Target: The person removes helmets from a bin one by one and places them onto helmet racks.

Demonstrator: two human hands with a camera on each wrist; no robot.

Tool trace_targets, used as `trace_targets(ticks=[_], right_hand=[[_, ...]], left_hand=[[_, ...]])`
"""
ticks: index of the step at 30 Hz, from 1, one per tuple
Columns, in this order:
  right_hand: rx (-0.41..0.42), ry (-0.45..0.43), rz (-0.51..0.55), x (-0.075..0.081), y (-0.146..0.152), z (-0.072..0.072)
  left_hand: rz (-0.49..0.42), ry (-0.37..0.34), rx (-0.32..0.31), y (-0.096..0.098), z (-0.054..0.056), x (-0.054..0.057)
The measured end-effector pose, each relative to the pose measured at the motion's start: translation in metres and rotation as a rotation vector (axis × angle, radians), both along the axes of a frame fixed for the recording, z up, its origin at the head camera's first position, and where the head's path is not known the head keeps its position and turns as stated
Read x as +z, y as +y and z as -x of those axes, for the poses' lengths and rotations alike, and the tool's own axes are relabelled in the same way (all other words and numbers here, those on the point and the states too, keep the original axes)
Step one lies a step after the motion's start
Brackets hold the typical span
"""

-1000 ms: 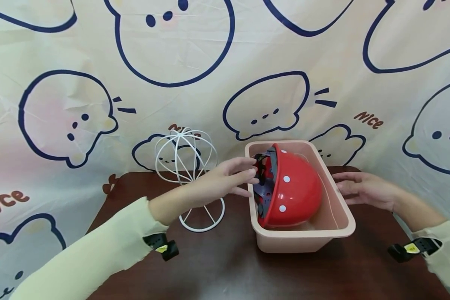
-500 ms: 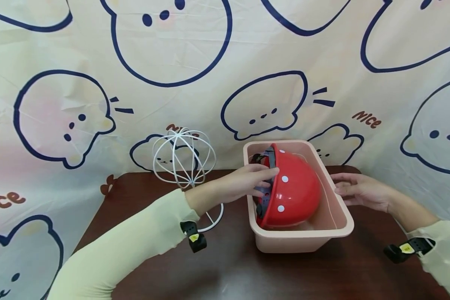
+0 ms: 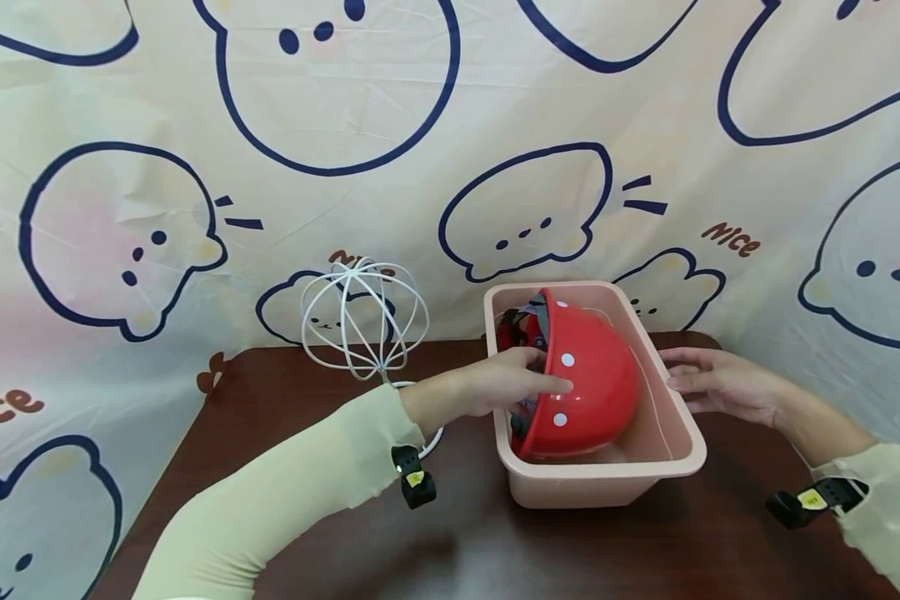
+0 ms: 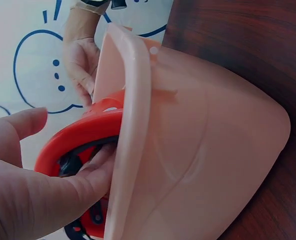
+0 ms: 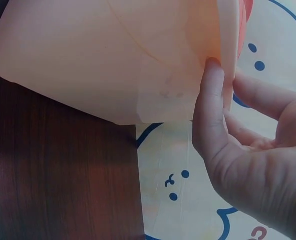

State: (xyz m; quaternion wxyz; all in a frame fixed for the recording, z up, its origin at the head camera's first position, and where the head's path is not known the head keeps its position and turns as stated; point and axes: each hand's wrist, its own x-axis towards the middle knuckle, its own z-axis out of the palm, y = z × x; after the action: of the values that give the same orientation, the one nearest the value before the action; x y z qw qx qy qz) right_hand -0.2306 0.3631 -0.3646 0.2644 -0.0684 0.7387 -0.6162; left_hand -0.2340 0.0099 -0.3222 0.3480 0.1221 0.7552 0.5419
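1 helmet (image 3: 600,375), right of centre: my left hand (image 3: 506,383) straddles its edge, thumb spread, likely taking hold, needing a pinch next; my right hand (image 3: 723,387) pinches the tub (image 3: 600,492).

Possibly pale-green sleeves (image 3: 292,483), black wristbands (image 3: 406,459)

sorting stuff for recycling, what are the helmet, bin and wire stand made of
Red helmet: probably hard plastic, glossy, with faint highlights. Pink bin: likely moulded plastic, satin, with a smooth rounded rim. White wire stand: perhaps coated metal, given its thin rods; uncertain.
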Motion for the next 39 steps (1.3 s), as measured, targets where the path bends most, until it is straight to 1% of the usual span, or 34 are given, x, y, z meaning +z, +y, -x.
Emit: trace_targets(ticks=[3,5,7,10,12,14,17,22,26,31,34,39], right_hand=[[-0.001,0.001,0.002,0.000,0.000,0.000],[-0.004,0.001,0.001,0.000,0.000,-0.001],[-0.007,0.001,-0.002,0.000,0.000,-0.001],[-0.010,0.002,-0.007,-0.001,0.000,-0.001],[-0.007,0.006,-0.012,-0.001,0.000,0.000],[-0.005,0.010,-0.015,-0.002,0.001,0.000],[-0.002,0.014,-0.015,-0.002,0.001,0.001],[0.000,0.017,-0.016,-0.002,0.001,0.001],[0.001,0.020,-0.022,-0.002,0.001,0.001],[-0.006,0.024,-0.035,0.000,-0.001,0.001],[-0.014,0.024,-0.040,0.000,-0.002,0.000],[-0.015,0.029,-0.041,0.001,-0.003,-0.002]], left_hand=[[-0.003,0.015,-0.003,0.001,-0.002,-0.002],[-0.002,0.037,-0.003,0.001,-0.003,-0.003],[0.012,0.078,0.003,0.002,-0.005,-0.005],[0.028,0.160,0.017,0.004,-0.007,-0.009],[0.038,0.217,0.035,0.005,-0.009,-0.011],[0.040,0.259,0.056,0.007,-0.012,-0.014],[0.039,0.309,0.087,0.008,-0.015,-0.016],[0.056,0.379,0.102,0.010,-0.018,-0.018],[0.066,0.416,0.102,0.012,-0.020,-0.020],[0.072,0.446,0.104,0.014,-0.023,-0.023],[0.091,0.461,0.108,0.015,-0.025,-0.023],[0.097,0.485,0.108,0.015,-0.026,-0.023]])
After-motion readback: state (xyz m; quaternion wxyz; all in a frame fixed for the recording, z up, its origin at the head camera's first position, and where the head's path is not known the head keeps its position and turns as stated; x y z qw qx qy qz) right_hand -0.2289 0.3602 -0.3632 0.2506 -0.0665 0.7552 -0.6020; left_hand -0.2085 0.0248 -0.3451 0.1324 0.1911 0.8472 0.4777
